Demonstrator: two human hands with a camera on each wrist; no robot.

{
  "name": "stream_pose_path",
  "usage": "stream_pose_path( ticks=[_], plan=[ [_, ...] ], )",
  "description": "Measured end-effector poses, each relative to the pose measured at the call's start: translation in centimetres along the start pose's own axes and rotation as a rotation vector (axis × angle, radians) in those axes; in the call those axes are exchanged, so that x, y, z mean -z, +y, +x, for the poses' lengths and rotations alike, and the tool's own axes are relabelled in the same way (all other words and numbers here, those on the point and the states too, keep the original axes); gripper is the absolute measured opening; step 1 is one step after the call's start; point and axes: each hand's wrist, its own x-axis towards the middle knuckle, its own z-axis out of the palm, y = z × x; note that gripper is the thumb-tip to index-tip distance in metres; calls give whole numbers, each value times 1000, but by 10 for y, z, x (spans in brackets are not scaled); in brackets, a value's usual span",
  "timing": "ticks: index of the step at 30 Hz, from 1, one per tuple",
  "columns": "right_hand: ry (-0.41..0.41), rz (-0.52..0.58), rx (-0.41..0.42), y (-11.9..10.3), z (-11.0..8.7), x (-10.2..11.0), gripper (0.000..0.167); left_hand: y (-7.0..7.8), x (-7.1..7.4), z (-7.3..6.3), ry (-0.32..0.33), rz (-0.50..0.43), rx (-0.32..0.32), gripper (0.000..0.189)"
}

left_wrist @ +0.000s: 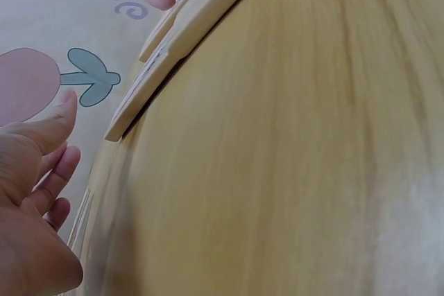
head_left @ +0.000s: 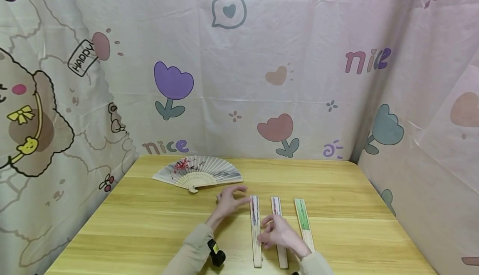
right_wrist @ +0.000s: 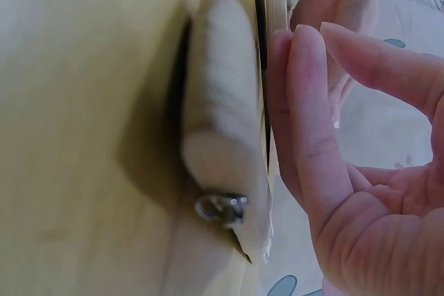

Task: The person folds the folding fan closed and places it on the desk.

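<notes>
Three folded fans lie lengthwise in a row on the table: a left fan point(head_left: 255, 217) and a middle fan point(head_left: 276, 205) with white printed leaves, and a right fan point(head_left: 302, 217) with a green leaf. My left hand point(head_left: 227, 202) is at the far end of the left fan, thumb and fingers apart, fingertips right by its edge. Over the middle fan, my right hand point(head_left: 280, 232) partly hides it, with loosely bent fingers toward the left fan's side. The right wrist view shows a folded fan's rounded end point(right_wrist: 222, 102) with a metal pivot, beside the right hand's fingers point(right_wrist: 316, 109).
Behind the left hand, a spread fan point(head_left: 198, 173) with red blossoms lies at the table's back left. Printed cloth point(head_left: 232, 59) hangs round the wooden table point(head_left: 149, 225). A black wrist camera point(head_left: 216, 253) sits at the left cuff.
</notes>
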Motion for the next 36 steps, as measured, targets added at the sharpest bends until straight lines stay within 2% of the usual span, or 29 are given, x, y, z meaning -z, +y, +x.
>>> stream_pose_path(
  ticks=[11, 18, 21, 29, 36],
  plan=[
    [16, 53, 37, -5, 8, 2, 58, -3, 16, -2, 26, -94, 15, 47],
    [18, 97, 61, -8, 15, -1, 62, -5, 25, -6, 40, -157, 73, 48],
    [30, 95, 86, -10, 17, -4, 62, -5, 29, -8, 49, -190, 71, 45],
    [86, 100, 136, -16, 24, -11, 60, -9, 36, -12, 127, -245, 54, 36],
    [104, 166, 180, -19, 38, -18, 64, -13, 53, -17, 194, -238, 22, 37]
  ],
)
